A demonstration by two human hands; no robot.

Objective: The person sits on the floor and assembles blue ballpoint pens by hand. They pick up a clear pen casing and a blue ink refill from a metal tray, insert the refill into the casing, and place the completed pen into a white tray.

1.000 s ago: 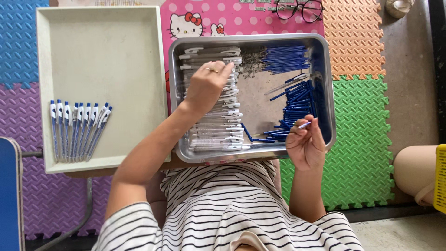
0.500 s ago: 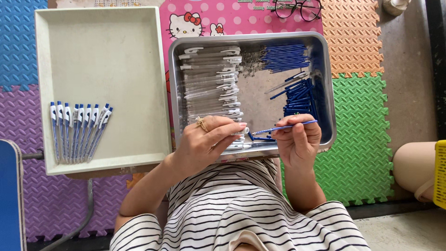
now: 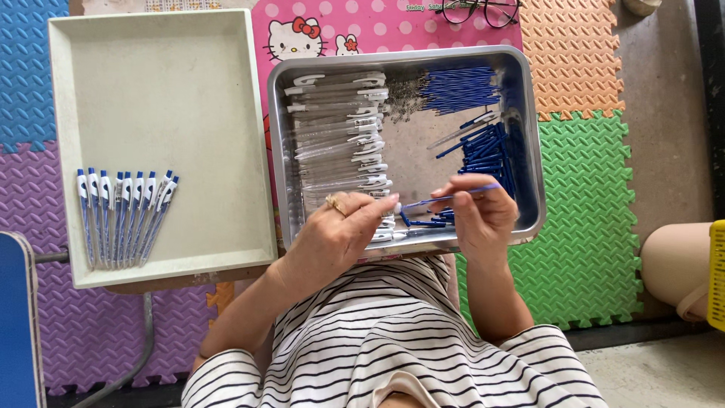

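Note:
My left hand (image 3: 336, 234), with a ring on it, grips a clear pen barrel (image 3: 387, 208) by its white end over the near edge of the metal tray (image 3: 529, 136). My right hand (image 3: 476, 215) pinches a thin blue refill (image 3: 453, 196), whose tip meets the barrel's open end. Inside the tray a stack of clear barrels with white clips (image 3: 340, 128) fills the left half, and loose blue refills (image 3: 476, 121) lie on the right.
A cream plastic tray (image 3: 166, 91) at the left holds a row of several finished blue and white pens (image 3: 124, 215). Coloured foam mats cover the floor. Glasses (image 3: 479, 11) lie beyond the metal tray. A blue chair edge (image 3: 15, 325) is at the lower left.
My left hand drew back from the barrel stack to the tray's near edge with one barrel. My right hand lifted a refill and brought its tip to the barrel.

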